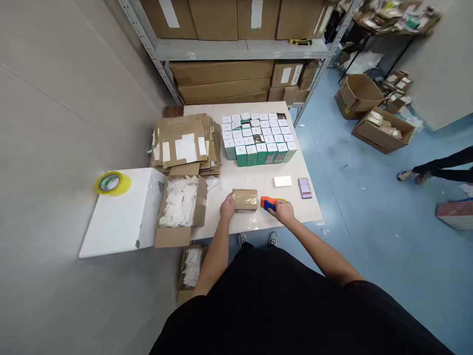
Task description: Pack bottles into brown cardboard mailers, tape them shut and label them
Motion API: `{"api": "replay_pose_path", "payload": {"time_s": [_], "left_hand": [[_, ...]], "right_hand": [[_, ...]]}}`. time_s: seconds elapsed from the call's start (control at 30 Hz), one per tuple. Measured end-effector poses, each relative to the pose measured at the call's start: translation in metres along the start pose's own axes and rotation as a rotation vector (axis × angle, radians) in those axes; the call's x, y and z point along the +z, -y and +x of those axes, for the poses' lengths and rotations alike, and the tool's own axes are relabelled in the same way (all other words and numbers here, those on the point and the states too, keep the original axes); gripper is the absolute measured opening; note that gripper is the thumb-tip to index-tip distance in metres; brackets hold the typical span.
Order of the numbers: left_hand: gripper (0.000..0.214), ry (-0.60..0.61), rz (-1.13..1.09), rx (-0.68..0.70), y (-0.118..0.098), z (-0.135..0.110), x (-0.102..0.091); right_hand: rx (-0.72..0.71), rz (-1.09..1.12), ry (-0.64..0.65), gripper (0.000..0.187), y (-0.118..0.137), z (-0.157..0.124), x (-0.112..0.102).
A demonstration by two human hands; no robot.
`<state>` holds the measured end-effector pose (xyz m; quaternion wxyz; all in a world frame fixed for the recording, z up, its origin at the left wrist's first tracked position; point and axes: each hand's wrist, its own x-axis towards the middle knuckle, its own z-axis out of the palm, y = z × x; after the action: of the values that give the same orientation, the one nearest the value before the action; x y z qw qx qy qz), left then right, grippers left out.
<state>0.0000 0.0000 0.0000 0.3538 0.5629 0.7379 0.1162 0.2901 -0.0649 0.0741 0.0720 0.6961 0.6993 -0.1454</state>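
Presently at the left hand: the left hand (226, 208) touches the left end of a brown carton (245, 199), probably to steady it; whether the fingers close around it or only press, I cannot tell.
Right hand: the right hand (284, 212) is closed around the grip of an orange and blue tape dispenser (266, 202), its front just beside the carton's right end, which seems a handy spot for working along the top.
Brown carton: lies flat near the front edge of the counter (247, 178), between the two hands; an oblong cardboard block with a glossy, film-like sheen on top.
Boxed rows: green-and-white boxes (261, 154) stand upright in tight rows at the back, perhaps to leave the front for handling; smooth, straight-edged card.
White box and purple pack: a plain white box (283, 181) lies right of centre, beside a purple pack (305, 188) whose print is blurred.
Cardboard stack: flattened brown sheets (185, 125) with ragged edges and white labels, piled at the left.
Open carton: corrugated walls (200, 199) around crumpled white pieces (179, 202), placed seemingly within the left hand's reach.
Tape roll: a glossy yellow ring (121, 183) on a smooth white block (114, 217).
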Motion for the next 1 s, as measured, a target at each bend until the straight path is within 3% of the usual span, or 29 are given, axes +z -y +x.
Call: {"api": "replay_pose_path", "payload": {"time_s": [0.17,0.27,0.47,0.6,0.73,0.9,1.0], "left_hand": [[0.052,-0.016,-0.010,0.021,0.001,-0.001,-0.001],[0.051,-0.024,-0.016,0.038,0.002,-0.002,-0.003],[0.052,-0.047,-0.033,0.033,0.003,0.003,-0.002],[0.051,-0.045,-0.034,0.025,0.004,0.006,-0.002],[0.052,-0.050,-0.025,0.028,0.006,0.008,-0.002],[0.051,-0.055,-0.014,0.026,0.006,0.009,-0.004],[0.053,-0.056,-0.015,0.025,0.005,0.010,-0.004]], "right_hand": [[0.123,0.012,0.052,0.040,0.004,-0.012,0.041],[0.184,0.045,0.082,0.033,-0.024,-0.020,0.070],[0.243,0.167,-0.099,0.030,-0.082,-0.032,0.114],[0.293,0.304,-0.174,0.022,-0.097,-0.017,0.121],[0.350,0.371,-0.124,0.027,-0.111,0.005,0.122],[0.525,0.393,-0.024,0.032,-0.131,0.015,0.125],[0.569,0.468,-0.060,0.036,-0.134,0.015,0.122]]}}
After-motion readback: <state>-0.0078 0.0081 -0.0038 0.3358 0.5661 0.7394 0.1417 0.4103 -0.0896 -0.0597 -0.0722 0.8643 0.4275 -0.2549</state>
